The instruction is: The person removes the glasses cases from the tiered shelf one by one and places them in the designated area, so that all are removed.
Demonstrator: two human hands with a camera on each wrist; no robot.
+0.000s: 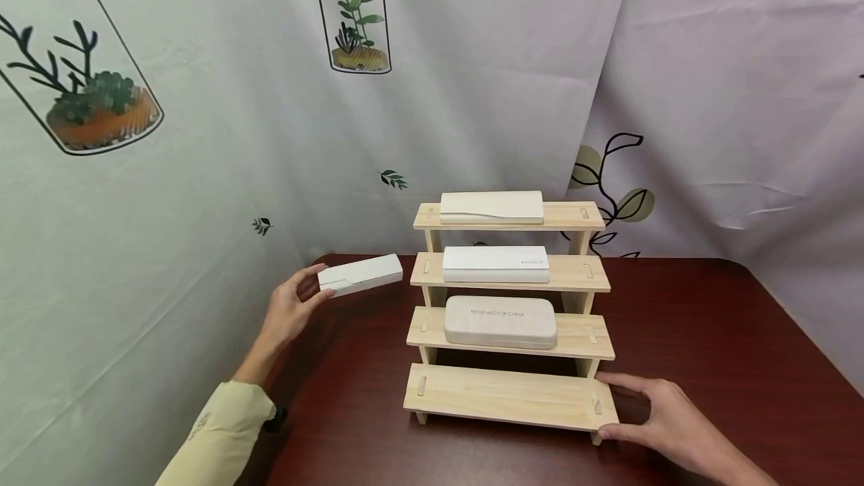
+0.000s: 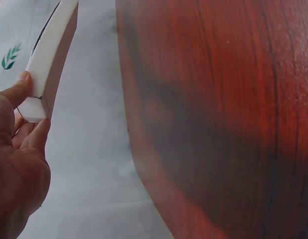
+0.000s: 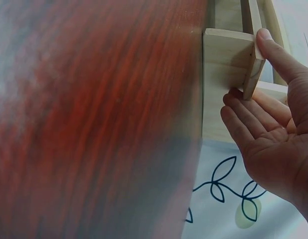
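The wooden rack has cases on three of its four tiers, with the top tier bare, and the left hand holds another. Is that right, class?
Not quite: in the head view, the bottom tier is bare, and the top tier holds a white case. The rest stands: the left hand holds another case.

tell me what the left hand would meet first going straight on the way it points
Probably the wooden stand, near the left end of its second-highest shelf, with the held white case touching first; depth is unclear.

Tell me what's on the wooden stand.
A white case on the top shelf, another case on the second, a rounded case on the third; the wood beneath them is covered.
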